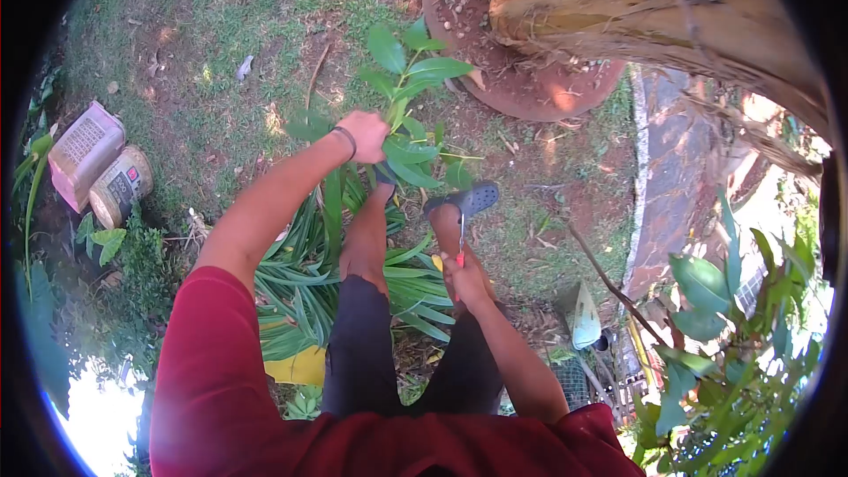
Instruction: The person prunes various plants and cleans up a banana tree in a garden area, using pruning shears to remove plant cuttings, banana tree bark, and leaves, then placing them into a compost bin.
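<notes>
My left hand (364, 134), with a dark band at the wrist, is closed round the stem of a leafy green branch (411, 79). The leaves spread above and to the right of my fist. Lower down, in front of my shin, my right hand (466, 281) grips a red-handled tool (459, 259). Its slim metal end points away from me; its exact kind is hard to make out. The tool is apart from the branch. Long strap-like leaves of a low plant (305, 274) grow around my legs.
A large round clay-coloured planter (574, 93) with a thick trunk (601, 18) stands at the top right. Two weathered containers (88, 146) lie at the left. A paved path (662, 159) runs along the right, and broad leaves (702, 287) hang at the lower right.
</notes>
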Tool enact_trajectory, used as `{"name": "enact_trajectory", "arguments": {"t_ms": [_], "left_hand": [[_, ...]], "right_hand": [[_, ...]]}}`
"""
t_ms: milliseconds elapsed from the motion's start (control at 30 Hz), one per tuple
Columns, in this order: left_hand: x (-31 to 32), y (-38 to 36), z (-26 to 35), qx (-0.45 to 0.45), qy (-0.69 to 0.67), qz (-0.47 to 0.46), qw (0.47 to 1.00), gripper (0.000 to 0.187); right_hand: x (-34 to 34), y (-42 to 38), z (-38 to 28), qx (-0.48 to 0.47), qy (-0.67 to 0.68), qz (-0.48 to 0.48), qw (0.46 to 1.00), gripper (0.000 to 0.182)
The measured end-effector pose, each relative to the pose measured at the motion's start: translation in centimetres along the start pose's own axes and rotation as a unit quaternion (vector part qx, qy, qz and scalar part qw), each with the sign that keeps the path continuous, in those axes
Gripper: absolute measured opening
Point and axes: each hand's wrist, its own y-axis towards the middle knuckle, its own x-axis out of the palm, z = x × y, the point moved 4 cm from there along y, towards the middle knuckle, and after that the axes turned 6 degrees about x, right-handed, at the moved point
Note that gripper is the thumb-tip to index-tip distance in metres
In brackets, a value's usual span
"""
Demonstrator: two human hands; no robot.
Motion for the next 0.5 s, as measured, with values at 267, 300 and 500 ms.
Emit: {"name": "enact_trajectory", "arguments": {"t_ms": [267,300,500], "left_hand": [[-11.1,-11.6,10.1,-0.146,-0.214,0.087,0.962,0.035],[-12.8,-13.1,11.5,-0.165,-0.275,0.114,0.94,0.037],[-17.3,-18.1,17.0,-0.115,-0.486,0.264,0.825,0.038]], "right_hand": [[-7.6,-13.0,-7.9,-0.145,0.074,0.08,0.983,0.04],[-8.6,-15.3,-9.4,-0.218,0.043,0.129,0.966,0.038],[-12.4,-29.9,-19.0,-0.329,0.135,0.107,0.928,0.032]]}}
